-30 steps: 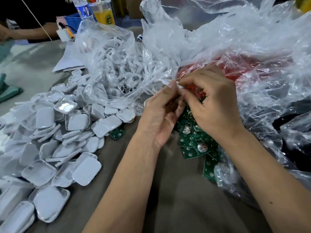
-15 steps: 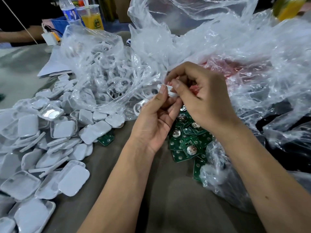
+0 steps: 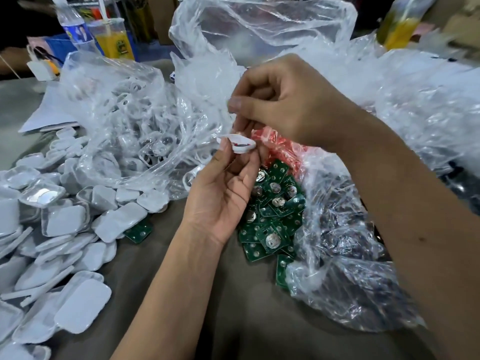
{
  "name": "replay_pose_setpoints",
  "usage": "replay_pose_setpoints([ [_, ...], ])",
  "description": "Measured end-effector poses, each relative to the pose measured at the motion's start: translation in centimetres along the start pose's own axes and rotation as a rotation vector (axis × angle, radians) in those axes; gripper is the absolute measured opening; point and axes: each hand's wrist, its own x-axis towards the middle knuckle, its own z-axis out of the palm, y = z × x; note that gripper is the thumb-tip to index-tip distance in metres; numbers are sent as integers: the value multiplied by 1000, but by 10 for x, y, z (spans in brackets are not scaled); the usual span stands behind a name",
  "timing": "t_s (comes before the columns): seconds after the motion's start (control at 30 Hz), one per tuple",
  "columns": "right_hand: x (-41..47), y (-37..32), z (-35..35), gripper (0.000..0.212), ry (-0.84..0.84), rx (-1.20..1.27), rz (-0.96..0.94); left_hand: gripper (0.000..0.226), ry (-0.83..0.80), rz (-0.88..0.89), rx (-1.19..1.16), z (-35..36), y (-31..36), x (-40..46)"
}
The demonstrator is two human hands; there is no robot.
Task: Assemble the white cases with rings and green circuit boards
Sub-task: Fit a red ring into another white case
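Lifted apart since before: right hand (image 3: 293, 105), fingers curled, grip unclear | left hand (image 3: 223, 193) pinching white case (image 3: 237, 146) | above green circuit boards (image 3: 270, 219) on worktop (image 3: 233, 320)

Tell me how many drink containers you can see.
3: a water bottle and an orange drink cup side by side at back left, a blurred yellow bottle at back right. More may hide behind the bags.

The heap of rounded-square plastic cases (image 3: 65, 222) at nine o'clock is plain white. The small square circuit boards (image 3: 270, 216) at centre are green, dotted silver. The drink cup (image 3: 114, 40) at eleven o'clock is orange-yellow.
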Motion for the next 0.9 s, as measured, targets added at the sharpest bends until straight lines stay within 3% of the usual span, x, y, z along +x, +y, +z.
replay_pose_setpoints([
  [0.1, 24, 16, -24, 25, 190, -40, 83, 49, -32, -24, -49, 9, -5, 11],
  [0.17, 47, 42, -48, 22, 370, -305, 175, 77, -69, -25, -76, 13, -6, 20],
  [0.23, 73, 74, -79, 23, 450, -700, 299, 87, -129, -38, -90, 11, -5, 27],
  [0.3, 90, 103, -107, 18, 368, -983, 443, 79, -171, -48, -72, 6, -2, 32],
  [0.37, 95, 122, -119, 11, 209, -1084, 594, 72, -188, -56, -70, 3, 0, 33],
  [0.47, 94, 146, -102, 20, -145, -972, 648, 76, -172, -66, -80, -1, 0, 36],
  [0.53, 88, 155, -79, 10, -242, -869, 672, 73, -182, -84, -54, -3, -1, 37],
  [0.6, 87, 164, -67, 8, -218, -843, 635, 69, -191, -95, -16, -4, -3, 37],
  [0.73, 86, 172, -63, 37, -140, -752, 570, 73, -177, -84, 11, -5, -2, 39],
  [0.83, 83, 175, -63, 37, -128, -749, 553, 75, -171, -72, 61, -3, -4, 39],
  [0.9, 85, 177, -69, 32, -11, -821, 559, 76, -170, -70, 67, -3, -4, 38],
])
